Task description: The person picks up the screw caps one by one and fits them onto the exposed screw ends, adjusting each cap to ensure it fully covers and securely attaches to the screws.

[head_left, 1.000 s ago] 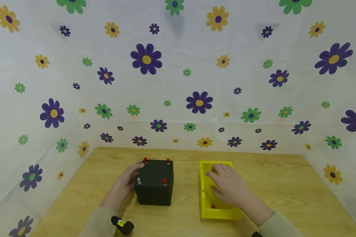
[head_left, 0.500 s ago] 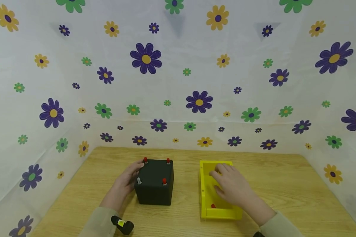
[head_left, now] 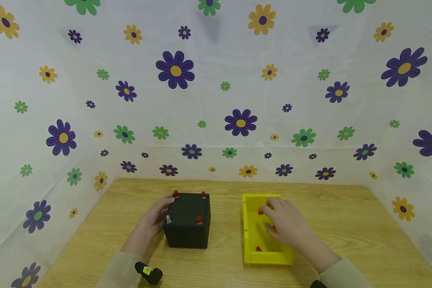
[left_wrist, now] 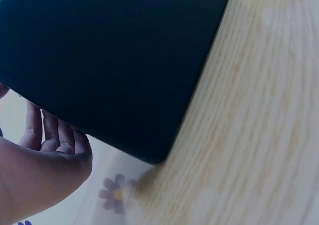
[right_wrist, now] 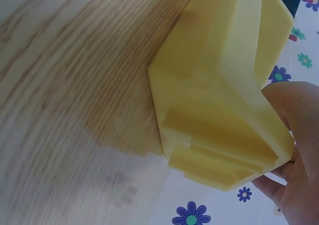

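On the table's left half stands a black box [head_left: 187,209] with a toggle switch at each top corner. Three switches carry red caps; the front-left toggle switch [head_left: 168,219] shows bare metal. My left hand [head_left: 152,218] rests against the box's left side, a fingertip at the back-left corner. Right of the box lies a yellow bin [head_left: 268,258]. My right hand [head_left: 289,222] reaches over its right wall, fingers loosely bent inside. One red cap [head_left: 261,212] shows by the index fingertip, seemingly not pinched; another red cap [head_left: 259,249] lies near the bin's front.
The wooden table [head_left: 227,240] meets flower-printed white sheeting [head_left: 216,100] at the back and both sides. A black wrist device [head_left: 149,273] sits at my left sleeve. In the right wrist view, the bin's outer wall [right_wrist: 199,85] hides its inside.
My right hand has shifted slightly to the right inside the bin, and a red cap now shows beside its fingertip. My left hand and the black box stay put.
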Tool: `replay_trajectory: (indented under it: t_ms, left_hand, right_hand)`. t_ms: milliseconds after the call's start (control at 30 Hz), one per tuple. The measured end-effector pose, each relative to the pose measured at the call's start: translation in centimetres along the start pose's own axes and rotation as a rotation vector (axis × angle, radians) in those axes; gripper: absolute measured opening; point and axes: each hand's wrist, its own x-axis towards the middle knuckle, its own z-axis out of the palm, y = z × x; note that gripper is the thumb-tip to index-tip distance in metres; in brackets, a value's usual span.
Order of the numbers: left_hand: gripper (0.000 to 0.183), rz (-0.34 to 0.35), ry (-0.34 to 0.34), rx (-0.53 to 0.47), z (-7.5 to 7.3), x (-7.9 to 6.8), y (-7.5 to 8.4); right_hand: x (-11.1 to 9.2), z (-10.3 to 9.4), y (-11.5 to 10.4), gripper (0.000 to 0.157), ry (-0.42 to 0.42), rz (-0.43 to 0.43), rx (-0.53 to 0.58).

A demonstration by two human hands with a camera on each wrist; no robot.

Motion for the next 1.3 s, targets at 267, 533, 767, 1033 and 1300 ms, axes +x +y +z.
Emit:
replay_trajectory:
  t_ms: [267,533,767,1033,1300]
  left_hand:
    - [0.080,0.002,0.005,0.009,0.10,0.00,0.03]
    - [0.076,0.011,-0.015,0.009,-0.02,0.04,0.13]
    - [0.072,0.006,-0.033,0.001,0.10,0.03,0.15]
    - [0.056,0.008,-0.021,-0.009,0.08,0.14,0.06]
    - [0.064,0.014,-0.023,0.000,-0.01,0.14,0.06]
  right_hand:
    - [-0.29,-0.16,0.26,0.036,-0.023,0.013,0.013]
    - [-0.49,-0.11,0.28,0.038,-0.041,0.004,0.016]
    - [-0.85,0.07,0.24,0.044,-0.040,0.000,0.018]
    - [-0.82,0.31,0.37,0.045,-0.022,-0.019,0.037]
    - [-0.09,-0.22,0.10,0.045,-0.159,-0.009,0.043]
